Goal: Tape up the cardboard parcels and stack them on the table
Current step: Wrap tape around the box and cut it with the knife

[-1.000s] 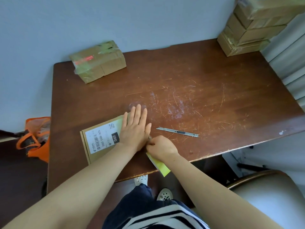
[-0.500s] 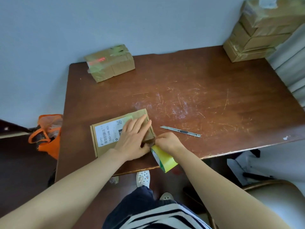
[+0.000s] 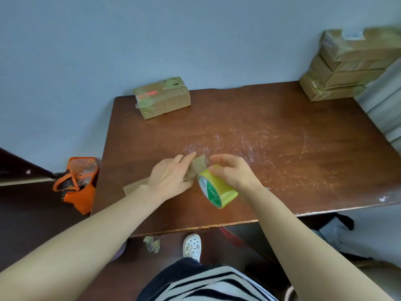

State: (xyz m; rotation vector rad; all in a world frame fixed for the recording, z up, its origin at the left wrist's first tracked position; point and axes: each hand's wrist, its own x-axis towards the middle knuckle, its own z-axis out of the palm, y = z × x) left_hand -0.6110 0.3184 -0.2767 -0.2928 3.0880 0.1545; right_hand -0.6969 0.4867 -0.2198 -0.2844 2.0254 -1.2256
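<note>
A flat cardboard parcel [image 3: 135,186] lies near the front of the brown table [image 3: 271,148], mostly hidden under my left hand [image 3: 171,173], which presses flat on its top. My right hand [image 3: 233,171] grips a yellow roll of tape [image 3: 217,190] held on edge over the parcel's right end, and a clear strip runs from the roll onto the parcel's far corner [image 3: 200,162]. A taped parcel [image 3: 161,96] sits at the table's back left. A stack of several taped parcels [image 3: 345,68] stands at the back right corner.
An orange bag [image 3: 76,181] sits on the floor left of the table. A crumpled scrap of tape [image 3: 152,244] and a white shoe [image 3: 192,244] are below the table's front edge. A chair is at the lower right. The box cutter is hidden behind my right forearm.
My right hand lifted the tape roll from below the table's edge up over the parcel's right end, drawing tape across it. My left hand slid right along the parcel. The camera moved.
</note>
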